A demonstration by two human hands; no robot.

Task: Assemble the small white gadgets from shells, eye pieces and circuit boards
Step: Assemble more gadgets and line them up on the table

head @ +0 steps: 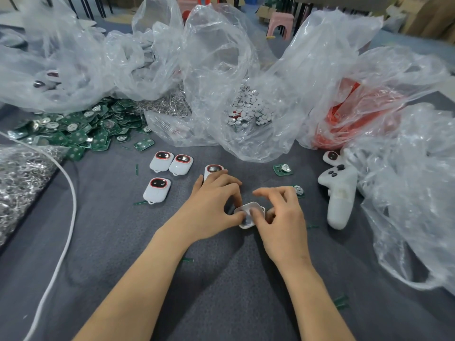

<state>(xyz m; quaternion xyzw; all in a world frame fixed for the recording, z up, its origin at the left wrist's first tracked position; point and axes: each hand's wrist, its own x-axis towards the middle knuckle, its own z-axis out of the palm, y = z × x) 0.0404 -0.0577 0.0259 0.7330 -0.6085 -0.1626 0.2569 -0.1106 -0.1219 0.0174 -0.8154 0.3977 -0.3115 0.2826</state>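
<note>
**Desk:** What is being held at the near middle of the grey bench (221,291)?

**Photographer:** A small white shell (246,225), rounded, hollow side up. The left grip (214,205) pinches its left edge. The right grip (280,217) clasps its right edge, with the thumb pressed into the hollow.

**Desk:** Which way does it run?

**Photographer:** Fingers cover its ends, so its long axis cannot be told. Four finished gadgets (157,190) lie left of and beyond the hands, long axes near to far, dark red-rimmed eye windows at the far end. Green circuit boards (73,134) are heaped far left, and one board (282,169) lies beyond the right grip
</note>
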